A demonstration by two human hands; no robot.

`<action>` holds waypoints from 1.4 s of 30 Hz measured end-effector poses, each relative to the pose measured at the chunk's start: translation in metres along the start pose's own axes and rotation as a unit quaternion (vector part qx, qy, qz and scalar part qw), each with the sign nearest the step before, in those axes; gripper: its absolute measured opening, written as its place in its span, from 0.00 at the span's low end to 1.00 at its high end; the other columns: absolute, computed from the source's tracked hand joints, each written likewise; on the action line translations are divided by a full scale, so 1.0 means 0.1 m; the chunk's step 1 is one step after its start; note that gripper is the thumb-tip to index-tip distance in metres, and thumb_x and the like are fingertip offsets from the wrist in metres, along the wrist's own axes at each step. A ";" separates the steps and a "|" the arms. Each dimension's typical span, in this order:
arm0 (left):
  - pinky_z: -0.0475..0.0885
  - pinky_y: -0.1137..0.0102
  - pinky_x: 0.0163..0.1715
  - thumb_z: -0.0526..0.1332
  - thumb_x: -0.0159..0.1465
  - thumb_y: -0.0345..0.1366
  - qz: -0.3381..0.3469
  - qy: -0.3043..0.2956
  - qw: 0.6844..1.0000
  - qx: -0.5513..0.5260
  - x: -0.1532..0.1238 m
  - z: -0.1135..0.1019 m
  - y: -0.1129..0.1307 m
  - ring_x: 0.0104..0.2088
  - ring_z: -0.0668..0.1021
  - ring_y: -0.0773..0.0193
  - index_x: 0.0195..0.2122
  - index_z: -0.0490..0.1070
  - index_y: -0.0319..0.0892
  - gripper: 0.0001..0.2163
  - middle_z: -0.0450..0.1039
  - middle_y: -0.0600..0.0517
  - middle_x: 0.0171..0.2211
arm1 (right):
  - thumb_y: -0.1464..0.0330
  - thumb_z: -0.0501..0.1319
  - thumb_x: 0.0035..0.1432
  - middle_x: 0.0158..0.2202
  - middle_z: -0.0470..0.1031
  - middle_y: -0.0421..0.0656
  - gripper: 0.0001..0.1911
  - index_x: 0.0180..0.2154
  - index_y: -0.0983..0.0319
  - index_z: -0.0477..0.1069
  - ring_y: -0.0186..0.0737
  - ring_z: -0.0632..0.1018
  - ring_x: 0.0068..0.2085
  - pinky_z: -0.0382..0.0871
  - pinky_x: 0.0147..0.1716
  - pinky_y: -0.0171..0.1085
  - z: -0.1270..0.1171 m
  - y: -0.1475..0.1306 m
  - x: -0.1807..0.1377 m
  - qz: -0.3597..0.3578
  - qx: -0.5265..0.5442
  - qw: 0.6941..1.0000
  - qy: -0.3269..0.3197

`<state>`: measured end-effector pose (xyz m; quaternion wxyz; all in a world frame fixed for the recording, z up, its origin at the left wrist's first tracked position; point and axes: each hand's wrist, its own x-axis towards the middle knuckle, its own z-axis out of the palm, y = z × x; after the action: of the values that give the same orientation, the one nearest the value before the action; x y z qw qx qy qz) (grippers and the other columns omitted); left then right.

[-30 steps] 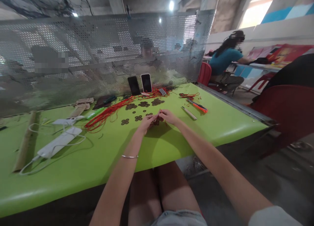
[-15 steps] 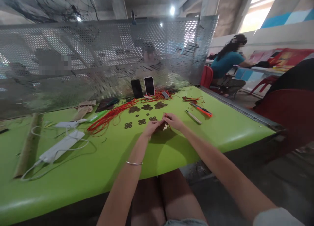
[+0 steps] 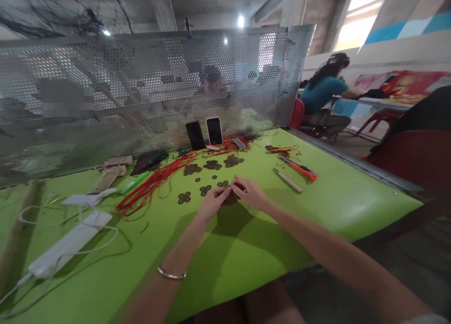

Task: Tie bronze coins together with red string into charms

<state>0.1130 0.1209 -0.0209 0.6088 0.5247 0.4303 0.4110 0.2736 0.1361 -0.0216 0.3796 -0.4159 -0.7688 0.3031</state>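
Observation:
My left hand (image 3: pixel 213 202) and my right hand (image 3: pixel 252 193) meet with pinched fingertips above the green tabletop. A brown cluster of coins (image 3: pixel 230 200) hangs beneath the fingers, partly covered by them. From the top of the pinch a small loop of red cord (image 3: pixel 236 178) sticks up. Which fingers press on cord and which on coins is too small to tell exactly. Just beyond my hands lie flower-shaped groups of holed coins (image 3: pixel 183 197), two single coins (image 3: pixel 214 177) and larger piles of coins (image 3: pixel 212 165).
Long red cords (image 3: pixel 155 181) stretch to the left, near a white power strip (image 3: pixel 70 244) with cables. On the right are an orange utility knife (image 3: pixel 299 168) and a pale pen-like tool (image 3: pixel 288 180). Two phones (image 3: pixel 214 131) lean against a perforated metal screen (image 3: pixel 148 94). A person (image 3: pixel 324 94) sits beyond.
The camera view has shifted and tilted, so the table appears lower. My hands stay together at the coin cluster; it now shows brown where a pale patch was visible before.

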 end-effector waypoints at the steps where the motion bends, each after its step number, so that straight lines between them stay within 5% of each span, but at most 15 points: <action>1: 0.73 0.67 0.37 0.68 0.47 0.52 0.000 0.006 1.000 -0.003 0.00 -0.03 0.00 0.27 0.75 0.67 0.27 0.76 0.38 0.19 0.74 0.51 0.24 | 0.66 0.51 0.59 0.26 0.70 0.41 0.08 0.30 0.62 0.64 0.34 0.67 0.26 0.56 0.26 0.33 0.00 -0.04 0.03 0.005 -0.012 1.000 -0.008; 13: 0.69 0.71 0.29 0.67 0.51 0.47 -0.049 0.107 0.993 0.030 -0.16 -0.16 -0.17 0.28 0.74 0.65 0.27 0.77 0.46 0.10 0.75 0.52 0.26 | 0.65 0.49 0.61 0.24 0.70 0.41 0.11 0.28 0.60 0.63 0.34 0.66 0.24 0.53 0.23 0.34 0.14 -0.05 0.04 0.013 -0.085 0.994 -0.074; 24: 0.68 0.72 0.27 0.66 0.51 0.46 -0.035 0.079 0.995 0.050 -0.15 -0.07 -0.18 0.25 0.72 0.66 0.27 0.78 0.46 0.10 0.73 0.53 0.23 | 0.66 0.51 0.59 0.22 0.69 0.39 0.11 0.25 0.59 0.63 0.34 0.65 0.22 0.52 0.23 0.34 0.05 -0.08 -0.03 0.016 -0.093 0.992 -0.081; 31: 0.68 0.72 0.26 0.68 0.48 0.48 -0.039 0.110 0.993 -0.003 -0.16 -0.06 -0.16 0.24 0.72 0.67 0.27 0.78 0.46 0.11 0.73 0.54 0.22 | 0.68 0.52 0.57 0.27 0.72 0.41 0.05 0.32 0.59 0.66 0.36 0.69 0.27 0.56 0.26 0.35 -0.02 -0.10 -0.05 -0.005 -0.055 0.993 -0.104; 36: 0.67 0.72 0.25 0.68 0.49 0.47 -0.030 0.126 0.991 -0.040 -0.16 -0.09 -0.15 0.22 0.70 0.69 0.29 0.78 0.44 0.12 0.72 0.54 0.22 | 0.67 0.48 0.62 0.28 0.72 0.43 0.11 0.32 0.60 0.67 0.37 0.69 0.26 0.57 0.26 0.36 0.01 -0.08 -0.06 -0.013 -0.062 0.989 -0.131; 42: 0.64 0.75 0.22 0.70 0.48 0.45 -0.026 0.066 0.992 -0.106 -0.19 -0.08 -0.12 0.20 0.69 0.71 0.26 0.77 0.42 0.12 0.71 0.54 0.19 | 0.72 0.51 0.60 0.28 0.73 0.44 0.09 0.32 0.61 0.69 0.36 0.70 0.28 0.59 0.29 0.35 0.03 -0.07 -0.06 -0.012 -0.082 0.985 -0.150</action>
<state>0.1002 0.1042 -0.0318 0.6414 0.4176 0.4372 0.4724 0.2701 0.1270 -0.0199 0.2279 -0.3865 -0.8442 0.2932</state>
